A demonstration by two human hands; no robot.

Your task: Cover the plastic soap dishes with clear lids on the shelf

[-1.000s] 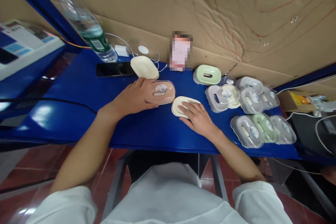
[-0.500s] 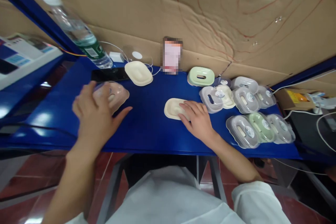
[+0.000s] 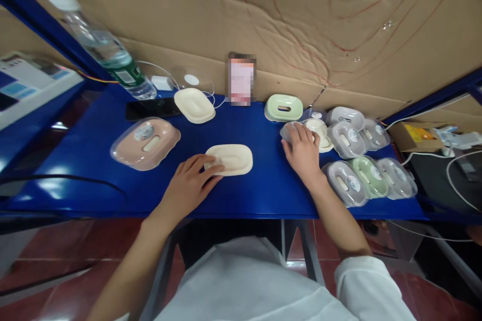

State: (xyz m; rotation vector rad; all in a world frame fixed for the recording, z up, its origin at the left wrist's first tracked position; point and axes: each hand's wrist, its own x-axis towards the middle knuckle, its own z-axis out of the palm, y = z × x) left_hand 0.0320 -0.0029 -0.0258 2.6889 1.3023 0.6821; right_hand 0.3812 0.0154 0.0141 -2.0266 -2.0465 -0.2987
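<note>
Tray (image 3: 237, 157), cream and oval, mid-frame: probably light and stiff, best held by the rim

Handling, nearest first. The tray is on the blue tabletop (image 3: 259, 198) at the centre of the frame, hollow side up. Thin-walled, looks moulded; I expect little weight and almost no flex. Smooth surface, so it may slide under a push. Likely best hold: a short end, thumb outside the rim, fingers inside. Clear-lidded box (image 3: 288, 133), right of centre, is mostly covered; the lid film looks thin and could dent or slip, so sides rather than top.

Hands. Left hand (image 3: 194, 180), left of centre: narrow, fingers over the tray's left end and thumb low at its near edge, pinching it. Right hand (image 3: 304, 153), right of centre: half curled, laid over the clear-lidded box; cannot tell whether it grips or only rests.

Farther out. Pink box (image 3: 146, 143), lidded, left part of the frame, clear of both hands. Beyond, second cream tray (image 3: 194, 105) left of upper centre, tilted, and green box (image 3: 284, 107) right of upper centre, both near the cardboard wall (image 3: 181, 25).
</note>
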